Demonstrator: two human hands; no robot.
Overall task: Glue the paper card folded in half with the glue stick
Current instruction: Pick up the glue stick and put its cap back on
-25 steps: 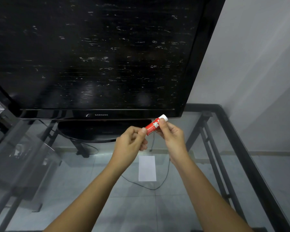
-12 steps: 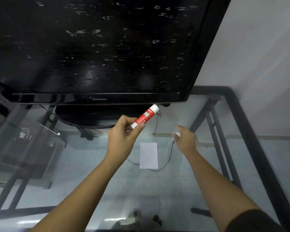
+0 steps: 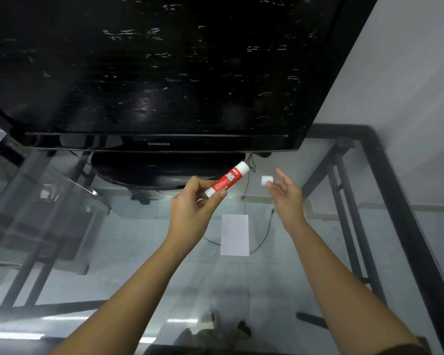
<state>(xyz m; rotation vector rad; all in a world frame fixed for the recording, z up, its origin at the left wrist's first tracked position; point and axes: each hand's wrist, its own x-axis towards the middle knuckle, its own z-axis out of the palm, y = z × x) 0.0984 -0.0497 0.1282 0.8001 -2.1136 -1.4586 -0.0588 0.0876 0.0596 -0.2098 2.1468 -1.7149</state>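
Glue stick (image 3: 226, 178) is sitting in the left hand (image 3: 194, 203), pinched at its lower end between thumb and fingers; this grip is holding it firmly. Its long axis is slanting, with the white end pointing up and to the right, toward the TV (image 3: 159, 73). The right hand (image 3: 285, 193) is spreading open, and a small white cap (image 3: 266, 180) is just at its fingertips. Card (image 3: 234, 234) is lying flat on the glass tabletop (image 3: 113, 239), its long axis running away from the person.

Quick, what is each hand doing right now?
Left hand: closed on the glue stick, held at its lower end.
Right hand: fingers open, the white cap at their tips, barely held if at all.
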